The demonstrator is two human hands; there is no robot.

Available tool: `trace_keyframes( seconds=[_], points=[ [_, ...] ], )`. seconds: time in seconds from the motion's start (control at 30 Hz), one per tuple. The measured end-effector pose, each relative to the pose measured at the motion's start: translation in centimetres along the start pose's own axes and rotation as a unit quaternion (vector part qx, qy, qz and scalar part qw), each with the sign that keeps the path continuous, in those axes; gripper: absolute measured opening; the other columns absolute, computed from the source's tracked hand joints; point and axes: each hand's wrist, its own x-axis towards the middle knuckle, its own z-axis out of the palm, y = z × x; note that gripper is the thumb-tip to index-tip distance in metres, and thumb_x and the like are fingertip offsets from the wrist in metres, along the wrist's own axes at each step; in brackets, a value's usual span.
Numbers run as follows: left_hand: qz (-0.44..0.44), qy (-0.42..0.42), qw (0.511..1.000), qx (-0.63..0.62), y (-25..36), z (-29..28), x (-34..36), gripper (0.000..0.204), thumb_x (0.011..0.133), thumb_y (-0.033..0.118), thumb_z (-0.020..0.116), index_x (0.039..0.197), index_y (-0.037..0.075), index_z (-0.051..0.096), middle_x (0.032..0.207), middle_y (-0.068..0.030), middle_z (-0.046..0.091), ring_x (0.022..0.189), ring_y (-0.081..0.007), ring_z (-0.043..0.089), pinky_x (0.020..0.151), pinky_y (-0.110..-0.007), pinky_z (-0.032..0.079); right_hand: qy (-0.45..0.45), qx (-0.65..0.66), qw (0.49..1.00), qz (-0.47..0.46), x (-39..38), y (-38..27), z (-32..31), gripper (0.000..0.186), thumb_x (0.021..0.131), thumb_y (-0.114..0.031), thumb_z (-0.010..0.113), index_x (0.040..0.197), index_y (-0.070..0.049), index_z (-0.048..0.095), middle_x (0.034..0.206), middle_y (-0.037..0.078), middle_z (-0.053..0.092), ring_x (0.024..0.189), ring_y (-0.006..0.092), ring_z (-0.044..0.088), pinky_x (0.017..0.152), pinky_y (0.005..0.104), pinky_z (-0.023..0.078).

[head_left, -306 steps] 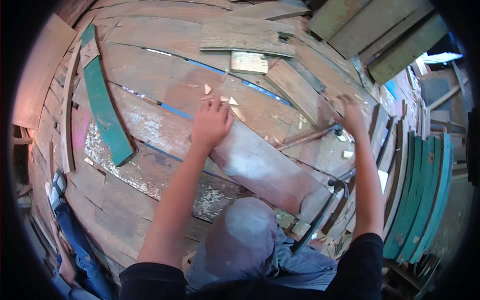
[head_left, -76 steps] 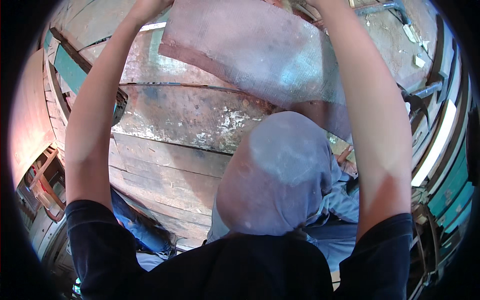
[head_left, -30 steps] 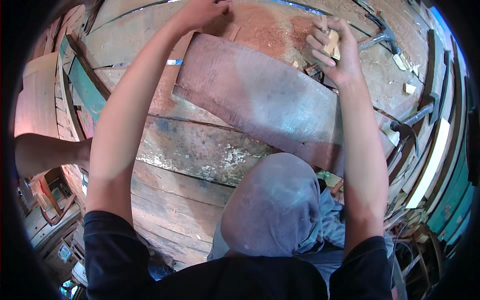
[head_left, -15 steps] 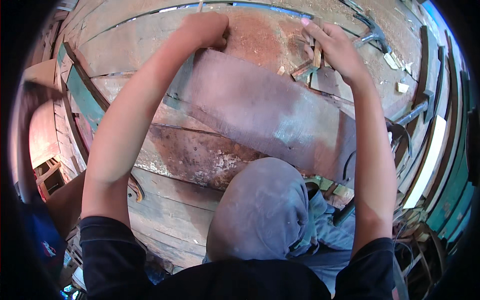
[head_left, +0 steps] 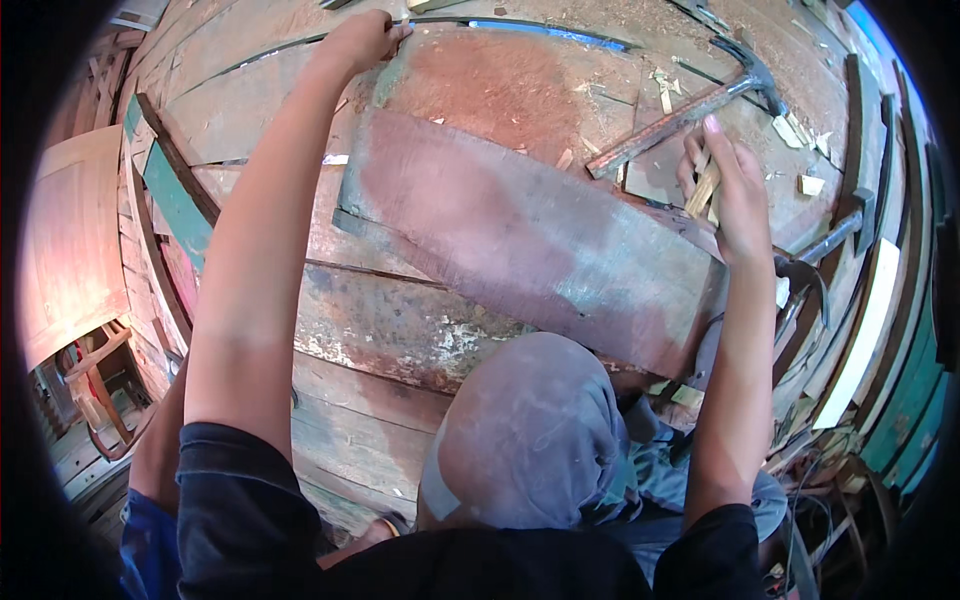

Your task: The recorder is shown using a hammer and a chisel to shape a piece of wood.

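My left hand (head_left: 360, 42) reaches to the far edge of the dusty plank floor. Its fingers are pinched together by a narrow gap, and whatever they hold is too small to make out. My right hand (head_left: 738, 185) is closed around small split wood pieces (head_left: 705, 188), right of a claw hammer (head_left: 680, 118) lying on the boards. Between my arms a wide brownish board (head_left: 500, 220) lies slantwise, its near right part beside my knee.
Wood chips (head_left: 790, 130) and reddish sawdust (head_left: 490, 85) are scattered beyond the board. A second hammer (head_left: 835, 238) rests by upright planks at right. Another person's arm (head_left: 160, 440) shows at left, near a wooden panel (head_left: 75, 240). My grey-clad knee (head_left: 530, 430) is close in front.
My left hand has moved farther away and leftward. My right hand, still holding the wood pieces, has come nearer and to the right, uncovering the hammer handle. The other person's arm has shifted.
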Motion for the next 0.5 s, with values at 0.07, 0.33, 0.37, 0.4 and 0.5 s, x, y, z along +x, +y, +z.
trace_keyframes(
  seconds=[0.07,0.33,0.37,0.4,0.5],
  points=[
    [-0.013,-0.016,0.999,0.026,-0.1,0.6,0.8,0.048,0.100,0.044,0.053,0.082,0.001,0.065,0.074,-0.0104,0.067,0.069,-0.0250,0.063,0.070,-0.039,0.049,0.040,0.023,0.999,0.012,-1.0,0.4,-0.2,0.042,0.102,-0.047,0.052,0.082,-0.010,0.053,0.062,0.002,0.054,0.052,0.0071,0.051,0.042,0.0230,0.036],
    [0.037,0.037,0.979,-0.199,4.5,-3.1,-3.1,0.035,0.098,0.032,0.054,0.088,-0.001,0.064,0.073,-0.0033,0.060,0.071,-0.0118,0.058,0.068,-0.032,0.049,-0.015,0.349,0.937,0.019,-4.9,-1.6,0.3,0.033,0.104,-0.039,0.047,0.083,-0.013,0.045,0.061,-0.001,0.043,0.045,0.0081,0.037,0.033,0.0216,0.026],
    [0.074,0.045,0.953,-0.289,6.7,-3.8,-5.3,0.032,0.097,0.029,0.054,0.088,0.000,0.063,0.073,-0.0015,0.058,0.072,-0.0097,0.057,0.069,-0.030,0.049,-0.003,0.411,0.912,0.004,-5.3,-2.1,1.2,0.032,0.104,-0.037,0.047,0.082,-0.013,0.045,0.062,-0.001,0.042,0.048,0.0080,0.038,0.033,0.0214,0.026],
    [0.111,0.051,0.917,-0.380,9.8,-3.9,-7.8,0.029,0.096,0.026,0.055,0.088,0.000,0.061,0.074,0.0004,0.056,0.073,-0.0077,0.055,0.069,-0.027,0.049,0.012,0.468,0.884,-0.010,-5.6,-2.5,1.7,0.032,0.104,-0.036,0.047,0.082,-0.013,0.045,0.063,-0.001,0.041,0.052,0.0078,0.040,0.034,0.0212,0.027],
    [0.239,0.067,0.913,-0.323,20.1,-5.7,-16.5,0.019,0.085,0.022,0.066,0.088,0.004,0.065,0.076,-0.0066,0.063,0.067,-0.0124,0.060,0.064,-0.030,0.052,-0.011,0.557,0.829,0.035,-6.7,0.4,3.5,0.024,0.103,-0.036,0.046,0.093,-0.015,0.052,0.077,0.000,0.052,0.070,0.0103,0.051,0.042,0.0245,0.038]
  ],
)
